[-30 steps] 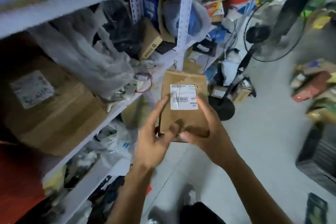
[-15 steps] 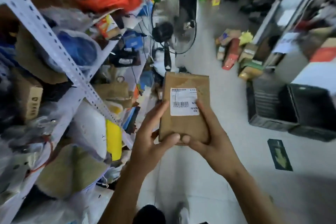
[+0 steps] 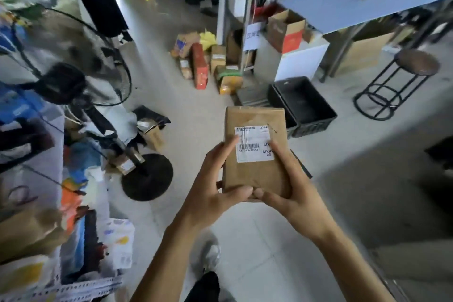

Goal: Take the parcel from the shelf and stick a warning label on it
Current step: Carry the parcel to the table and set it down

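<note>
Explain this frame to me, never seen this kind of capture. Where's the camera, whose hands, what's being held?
There is no robot here. A person wears a wide-angle camera on the head, looking forward and down, so you see their own forearms from above and straight lines bend near the edges.

The left hand and the right hand together hold a brown paper parcel, thumbs meeting at its near edge. On its face is a white shipping label with a barcode. No warning label is visible on it yet.

Nothing rests on a work surface; the parcel is carried above a pale floor. On the left are cluttered shelves and a standing fan. Ahead lie loose boxes, a black crate, a stool and a blue-topped table.
</note>
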